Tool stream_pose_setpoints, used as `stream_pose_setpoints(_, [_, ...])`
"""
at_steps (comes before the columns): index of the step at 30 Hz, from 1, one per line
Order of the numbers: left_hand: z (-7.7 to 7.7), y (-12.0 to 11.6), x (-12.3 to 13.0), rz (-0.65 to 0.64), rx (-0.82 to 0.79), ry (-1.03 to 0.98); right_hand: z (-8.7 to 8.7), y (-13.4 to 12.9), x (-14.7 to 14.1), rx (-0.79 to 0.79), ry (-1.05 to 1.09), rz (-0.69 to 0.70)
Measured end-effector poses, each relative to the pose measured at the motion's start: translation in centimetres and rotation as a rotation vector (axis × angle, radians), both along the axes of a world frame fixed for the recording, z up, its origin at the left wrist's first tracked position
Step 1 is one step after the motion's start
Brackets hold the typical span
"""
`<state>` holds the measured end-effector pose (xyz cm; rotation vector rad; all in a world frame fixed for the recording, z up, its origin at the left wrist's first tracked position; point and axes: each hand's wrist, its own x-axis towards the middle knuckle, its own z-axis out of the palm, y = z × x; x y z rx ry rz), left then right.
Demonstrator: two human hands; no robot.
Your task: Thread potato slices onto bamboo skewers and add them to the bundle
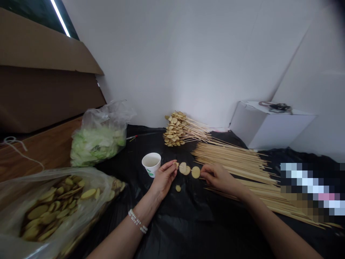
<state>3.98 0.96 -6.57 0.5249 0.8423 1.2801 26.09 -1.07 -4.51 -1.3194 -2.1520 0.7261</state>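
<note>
Head view: A person's left hand (163, 178) and right hand (219, 178) hold a thin wooden skewer (191, 169) level above a crinkled black plastic sheet (172, 230). Two round, pale yellow potato slices (184, 168) sit on the skewer between the hands. The fingers (174, 164) of the left hand are closed in a pinch on the skewer's left end, and the fingers (204, 172) of the right hand grip it just beside the right-hand slice. A single small loose slice (178, 188) lies on the sheet below the skewer. Just left of the left hand stands a white paper cup (151, 164) with a green mark, holding pale liquid. A beaded white bracelet (137, 221) circles the left wrist. At lower left, a clear plastic bag (64, 187) holds many more yellow slices. Behind it, a second clear bag (98, 138) holds pale green shredded leaves, beside a brown wooden tabletop (40, 151). Farther back, a stack of finished skewers loaded with slices (178, 129) rests on the sheet. A broad spread of bare wooden skewers (234, 162) fans out to the right, toward a white box (269, 124) against the white wall (194, 61).
</note>
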Motion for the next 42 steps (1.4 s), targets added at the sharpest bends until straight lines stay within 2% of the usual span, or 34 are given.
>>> stream_pose_setpoints(6, [-0.4, 0.0, 0.0, 0.015, 0.024, 0.041, 0.1, -0.3, -0.3, -0.034, -0.005, -0.023])
stream_pose_setpoints(13, [-1.3, 0.1, -0.1, 0.063, 0.073, 0.118, -0.4, -0.4, -1.2, 0.002, -0.011, -0.021])
stream_pose_setpoints(20, [-1.0, -0.1, 0.4, 0.104, 0.06, 0.125, -0.8, -0.2, -1.2, -0.026, 0.02, -0.021])
stream_pose_setpoints(24, [-0.9, -0.1, 0.3, 0.096, 0.039, 0.122, -0.8, -0.2, -1.1, -0.021, 0.013, -0.022])
stream_pose_setpoints(32, [-1.7, 0.2, 0.1, 0.097, 0.052, 0.156, -1.1, -0.5, -1.6, 0.032, 0.007, -0.027])
stream_pose_setpoints(42, [-1.7, 0.4, -0.1, 0.062, 0.033, 0.181, -1.2, -0.6, -1.9, 0.09, -0.012, -0.035])
